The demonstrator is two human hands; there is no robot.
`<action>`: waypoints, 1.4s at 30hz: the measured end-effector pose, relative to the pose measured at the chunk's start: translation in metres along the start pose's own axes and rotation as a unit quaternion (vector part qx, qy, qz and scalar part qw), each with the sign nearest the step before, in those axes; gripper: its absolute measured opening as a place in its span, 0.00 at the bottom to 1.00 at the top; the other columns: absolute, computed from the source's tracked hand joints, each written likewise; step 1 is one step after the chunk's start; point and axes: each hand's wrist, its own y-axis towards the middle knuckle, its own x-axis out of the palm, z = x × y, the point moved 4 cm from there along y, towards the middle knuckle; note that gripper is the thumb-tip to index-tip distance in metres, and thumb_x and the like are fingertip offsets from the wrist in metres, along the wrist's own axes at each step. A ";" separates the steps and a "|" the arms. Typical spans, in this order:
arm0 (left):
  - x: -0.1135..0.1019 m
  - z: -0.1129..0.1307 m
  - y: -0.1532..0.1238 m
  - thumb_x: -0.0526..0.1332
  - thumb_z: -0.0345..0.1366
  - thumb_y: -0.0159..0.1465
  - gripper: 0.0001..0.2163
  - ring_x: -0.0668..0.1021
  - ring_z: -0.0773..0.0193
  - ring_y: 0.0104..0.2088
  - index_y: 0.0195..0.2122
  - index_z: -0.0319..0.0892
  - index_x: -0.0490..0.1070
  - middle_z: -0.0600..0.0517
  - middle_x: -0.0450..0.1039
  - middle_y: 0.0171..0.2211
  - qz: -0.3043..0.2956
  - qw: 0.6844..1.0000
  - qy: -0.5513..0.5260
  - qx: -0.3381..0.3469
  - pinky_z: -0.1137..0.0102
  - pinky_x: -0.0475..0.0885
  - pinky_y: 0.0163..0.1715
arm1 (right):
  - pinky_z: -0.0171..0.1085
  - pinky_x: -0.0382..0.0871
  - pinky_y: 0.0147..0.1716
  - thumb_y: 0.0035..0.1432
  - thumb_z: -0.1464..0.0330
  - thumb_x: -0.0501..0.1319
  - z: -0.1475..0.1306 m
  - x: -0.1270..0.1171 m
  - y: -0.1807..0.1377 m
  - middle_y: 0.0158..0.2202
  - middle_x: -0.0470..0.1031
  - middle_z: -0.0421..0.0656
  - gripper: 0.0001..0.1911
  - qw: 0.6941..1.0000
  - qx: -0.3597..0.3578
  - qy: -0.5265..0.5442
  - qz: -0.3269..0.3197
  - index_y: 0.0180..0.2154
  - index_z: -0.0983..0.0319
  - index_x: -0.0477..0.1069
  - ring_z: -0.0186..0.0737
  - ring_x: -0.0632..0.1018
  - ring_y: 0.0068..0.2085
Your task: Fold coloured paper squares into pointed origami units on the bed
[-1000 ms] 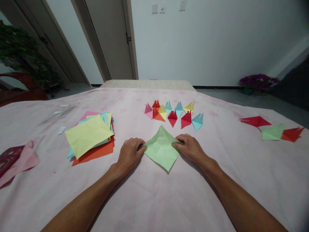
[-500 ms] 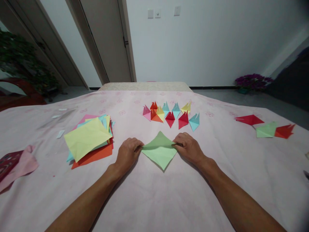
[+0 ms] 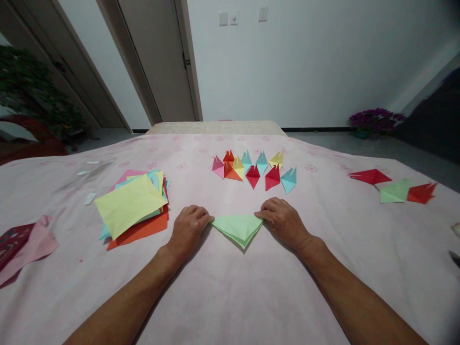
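A light green paper (image 3: 237, 227) lies folded into a downward-pointing triangle on the pink tablecloth (image 3: 223, 297). My left hand (image 3: 189, 228) pinches its left corner with curled fingers. Its right corner is pinched by my right hand (image 3: 281, 220). Both hands rest on the cloth, knuckles up. Beyond the green paper sits a cluster of small folded paper figures (image 3: 254, 169) in pink, orange, yellow, blue and red.
A stack of coloured paper sheets (image 3: 132, 206), yellow on top, lies to the left. Red and green folded pieces (image 3: 395, 188) lie at the far right. A pink cloth and a dark red item (image 3: 21, 242) sit at the left edge. Small white scraps (image 3: 90, 197) lie beyond the stack.
The green paper was an open diamond; its far point has come down toward me, so it is now a folded triangle. Both hands kept hold of the side corners.
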 end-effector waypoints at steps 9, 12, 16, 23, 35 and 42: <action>0.007 -0.012 0.003 0.60 0.40 0.62 0.08 0.75 0.63 0.30 0.35 0.41 0.74 0.53 0.75 0.30 -0.038 0.866 -0.397 -0.302 0.71 0.66 0.31 | 0.39 0.70 0.34 0.55 0.62 0.64 0.024 0.011 0.000 0.35 0.79 0.44 0.18 0.769 0.390 0.493 0.114 0.47 0.61 0.76 0.40 0.77 0.33; 0.010 -0.006 0.001 0.62 0.42 0.60 0.11 0.71 0.68 0.26 0.38 0.40 0.72 0.54 0.73 0.28 -0.057 0.814 -0.480 -0.321 0.74 0.61 0.26 | 0.37 0.68 0.31 0.52 0.60 0.66 0.020 0.008 0.001 0.30 0.76 0.41 0.25 0.695 0.427 0.564 0.127 0.51 0.63 0.73 0.38 0.75 0.29; 0.008 0.008 0.003 0.66 0.45 0.57 0.17 0.69 0.69 0.24 0.41 0.38 0.74 0.53 0.73 0.28 -0.101 0.789 -0.525 -0.304 0.74 0.59 0.24 | 0.34 0.62 0.25 0.50 0.60 0.67 0.015 0.002 0.003 0.28 0.75 0.41 0.27 0.690 0.432 0.566 0.130 0.50 0.65 0.73 0.35 0.72 0.26; 0.009 0.026 0.014 0.69 0.52 0.52 0.22 0.75 0.61 0.28 0.34 0.34 0.77 0.47 0.76 0.28 -0.100 0.729 -0.593 -0.328 0.70 0.65 0.30 | 0.35 0.65 0.25 0.57 0.55 0.60 0.009 0.003 0.007 0.31 0.75 0.43 0.29 0.707 0.406 0.562 0.139 0.55 0.64 0.68 0.35 0.71 0.26; 0.017 -0.011 0.014 0.66 0.53 0.53 0.23 0.64 0.72 0.18 0.40 0.37 0.74 0.55 0.68 0.22 -0.220 0.764 -0.519 -0.314 0.75 0.55 0.19 | 0.55 0.54 0.61 0.44 0.80 0.58 -0.037 -0.018 0.002 0.56 0.73 0.45 0.34 0.996 -0.066 0.059 0.016 0.55 0.56 0.70 0.53 0.64 0.62; -0.035 -0.010 0.008 0.62 0.50 0.62 0.24 0.72 0.52 0.53 0.57 0.46 0.68 0.42 0.72 0.53 -0.033 0.976 -0.200 -0.077 0.58 0.65 0.53 | 0.48 0.62 0.52 0.51 0.81 0.57 -0.037 0.006 0.007 0.42 0.79 0.44 0.22 0.997 -0.049 0.064 -0.013 0.45 0.57 0.76 0.46 0.73 0.48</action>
